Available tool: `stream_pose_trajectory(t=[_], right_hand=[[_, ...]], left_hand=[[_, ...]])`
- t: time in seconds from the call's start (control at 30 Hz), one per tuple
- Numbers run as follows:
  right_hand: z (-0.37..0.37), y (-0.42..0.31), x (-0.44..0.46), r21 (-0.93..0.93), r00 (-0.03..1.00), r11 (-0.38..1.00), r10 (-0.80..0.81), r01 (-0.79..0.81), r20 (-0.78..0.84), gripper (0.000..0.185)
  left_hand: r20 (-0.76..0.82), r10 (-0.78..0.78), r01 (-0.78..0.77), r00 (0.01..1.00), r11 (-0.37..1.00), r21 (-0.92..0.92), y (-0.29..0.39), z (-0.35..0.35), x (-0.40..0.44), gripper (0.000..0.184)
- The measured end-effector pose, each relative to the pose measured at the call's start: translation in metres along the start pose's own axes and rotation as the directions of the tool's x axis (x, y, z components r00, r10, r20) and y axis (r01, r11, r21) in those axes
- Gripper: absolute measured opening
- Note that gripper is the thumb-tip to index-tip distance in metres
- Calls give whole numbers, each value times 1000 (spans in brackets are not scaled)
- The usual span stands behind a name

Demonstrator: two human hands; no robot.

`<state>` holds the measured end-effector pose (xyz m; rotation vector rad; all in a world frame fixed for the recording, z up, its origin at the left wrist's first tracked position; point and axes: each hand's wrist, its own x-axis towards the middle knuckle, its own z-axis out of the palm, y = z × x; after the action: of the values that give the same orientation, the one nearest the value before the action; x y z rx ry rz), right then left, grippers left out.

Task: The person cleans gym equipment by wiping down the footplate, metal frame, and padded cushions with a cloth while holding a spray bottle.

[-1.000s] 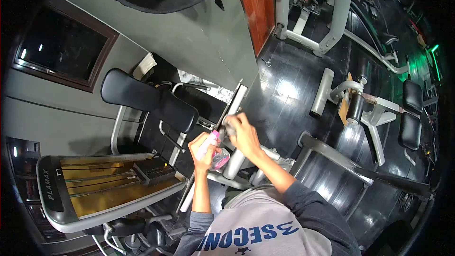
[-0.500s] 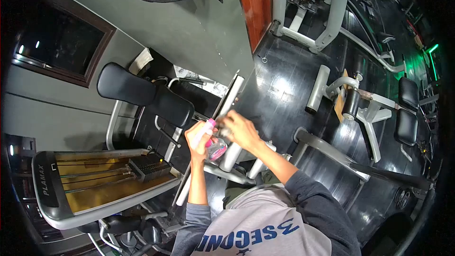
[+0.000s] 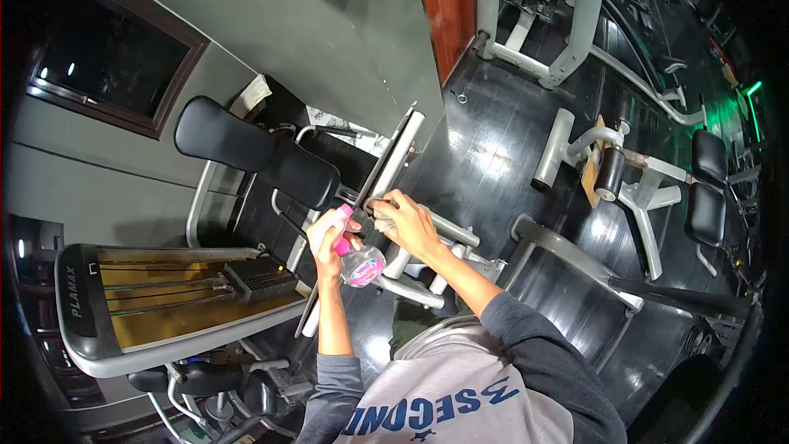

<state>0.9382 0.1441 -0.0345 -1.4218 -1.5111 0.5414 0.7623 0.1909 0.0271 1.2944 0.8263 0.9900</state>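
My left hand (image 3: 325, 245) is wrapped round the neck of a spray bottle (image 3: 362, 268) with a pink trigger head and a clear body bearing a pink label. Close by on the right, my right hand (image 3: 408, 225) has its fingers bunched on a crumpled greyish cloth (image 3: 381, 215), mostly hidden by the fingers. Both hands are over the light-grey frame bar (image 3: 400, 150) of a gym machine. The cloth is at the lower part of this bar; whether it presses on it I cannot tell.
A black padded seat (image 3: 304, 171) and backrest stand to the left, near a PLAMAX weight-stack housing (image 3: 78, 312). On the right are a leg machine (image 3: 612, 164) and a grey frame with a dark bar (image 3: 674, 300). A grey wall (image 3: 329, 41) rises ahead.
My left hand and the spray bottle have shifted slightly left, away from my right hand. My right hand, blurred before, now shows clearly with the cloth. The view has tilted a little.
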Motion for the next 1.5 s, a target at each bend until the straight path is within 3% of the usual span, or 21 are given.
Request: stream_pose_trajectory(t=[0.2,0.27,0.33,0.4,0.47,0.53,0.6,0.67,0.73,0.8,0.83,0.93,1.03,1.07,1.13,1.23,1.27,1.37,1.43,1.47,1.5], right_hand=[[-4,20,-8,-8,999,1000,20,-20,30,50],[7,25,-15,42,994,993,107,-107,6,43],[33,33,-17,340,885,850,456,-402,-93,35],[62,31,-12,442,836,794,526,-417,-156,35],[84,21,-10,571,690,676,681,-466,-244,37],[88,10,-20,553,688,674,688,-489,-230,39],[81,6,-25,597,732,630,674,-497,-102,40],[68,13,-14,553,731,622,682,-554,-34,38],[66,28,6,517,688,613,723,-598,-61,37],[69,55,29,489,693,779,600,-393,-399,35],[54,58,43,500,672,781,600,-375,-434,35],[41,58,49,509,663,723,667,-467,-339,34],[73,39,14,466,724,804,563,-368,-399,34],[69,27,3,576,755,707,618,-410,-220,34],[66,37,3,499,781,742,596,-447,-188,33],[52,64,41,586,662,693,676,-420,-324,32],[41,70,55,492,656,736,660,-465,-366,32],[45,84,47,530,657,723,665,-444,-356,33],[20,90,29,575,790,637,613,-514,27,36],[10,93,28,525,784,668,621,-527,-3,38],[3,97,34,585,725,613,686,-532,-60,39]], left_hand=[[23,31,-32,999,997,76,-7,0,1,33],[29,26,-28,999,997,73,-8,0,1,33],[62,41,-45,997,997,61,-7,-1,2,33],[52,38,-43,998,994,101,-7,1,3,35],[32,25,-29,999,989,144,-7,2,1,38],[72,16,-33,997,969,246,-4,3,3,38],[114,-2,-29,993,962,270,-3,2,2,39],[72,10,-18,997,993,118,-8,-2,1,33],[76,3,-12,997,993,120,-5,-2,3,33],[77,5,-15,997,991,131,-6,-1,3,34],[80,1,-12,997,991,136,-6,-2,2,34],[16,-18,16,1000,994,108,-7,-1,1,34],[39,1,-11,999,971,241,-5,2,5,36],[42,1,-11,999,970,241,-3,3,5,36],[50,-14,1,999,966,258,-2,5,6,37],[49,-37,21,998,958,285,0,7,9,38],[29,-66,54,997,949,309,3,10,11,38],[6,-48,46,999,976,215,4,18,16,30],[60,-10,-9,998,954,299,2,23,25,34],[110,21,-62,994,921,383,1,23,26,38],[109,16,-57,994,921,386,0,23,27,38]])
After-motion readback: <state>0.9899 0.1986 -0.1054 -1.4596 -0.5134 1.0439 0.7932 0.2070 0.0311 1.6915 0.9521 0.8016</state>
